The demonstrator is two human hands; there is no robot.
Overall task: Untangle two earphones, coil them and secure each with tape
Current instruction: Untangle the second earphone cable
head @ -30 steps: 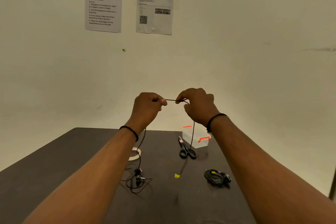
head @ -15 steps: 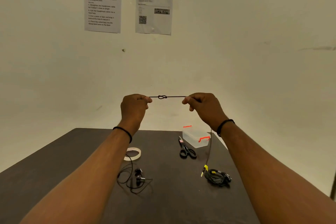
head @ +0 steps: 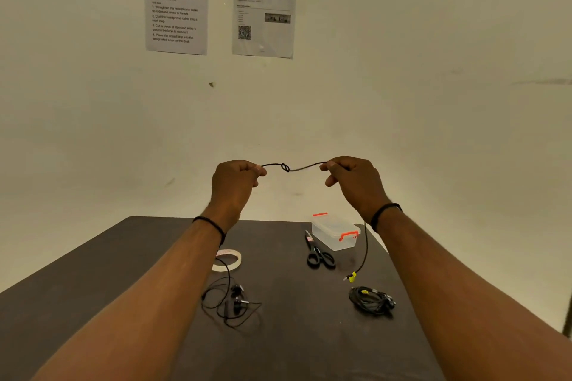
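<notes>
Slackened since a moment ago, the knotted earphone cable (head: 286,167) sags between left hand (head: 235,185) and right hand (head: 353,182), each grip pinching it, high above the worktop (head: 294,334), near its far edge.

Looks like bare test room or lab corner set up for recorded task — plain off-white walls (head: 402,102), no decoration. 2 printed sheets taped up: instruction sheet (head: 176,4) with numbered steps, second sheet (head: 264,8) with small photos and QR code. Dark table (head: 77,303) against wall — few supplies laid out.
</notes>
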